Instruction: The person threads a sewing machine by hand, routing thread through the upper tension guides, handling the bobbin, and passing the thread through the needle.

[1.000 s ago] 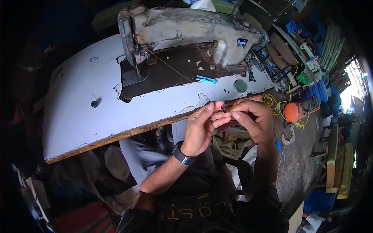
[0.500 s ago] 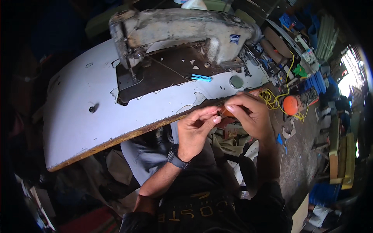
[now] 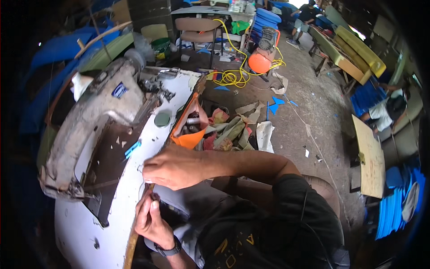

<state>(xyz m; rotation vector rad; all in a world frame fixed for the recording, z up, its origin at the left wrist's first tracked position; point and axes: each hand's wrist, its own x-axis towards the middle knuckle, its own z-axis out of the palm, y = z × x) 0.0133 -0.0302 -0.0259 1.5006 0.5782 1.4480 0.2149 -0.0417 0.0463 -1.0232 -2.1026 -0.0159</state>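
Note:
My left hand [image 3: 154, 225], with a black watch on its wrist, pinches a small dark round piece [image 3: 155, 196] at the table's front edge. My right hand [image 3: 174, 168] is just beyond it, fingers pinched together over the edge; whatever they hold is hidden. Left of both hands stands a worn grey sewing machine [image 3: 80, 121] on a white-topped table [image 3: 118, 219]. A blue clip-like piece [image 3: 132, 149] and a round green-grey lid [image 3: 162, 119] lie on the tabletop. Nearer, a small dark bobbin-like part [image 3: 96, 245] rests there.
An orange pouch [image 3: 188, 140] hangs at the table edge, beside fabric scraps [image 3: 233, 130]. Farther off are an orange compressor [image 3: 260, 62], a yellow hose [image 3: 233, 81] and a chair [image 3: 197, 24]. A wooden board [image 3: 369, 157] leans at right. People are in the background.
The view has swung to the right, bringing in more floor and workshop. My hands stay close together at the table edge, both still pinching.

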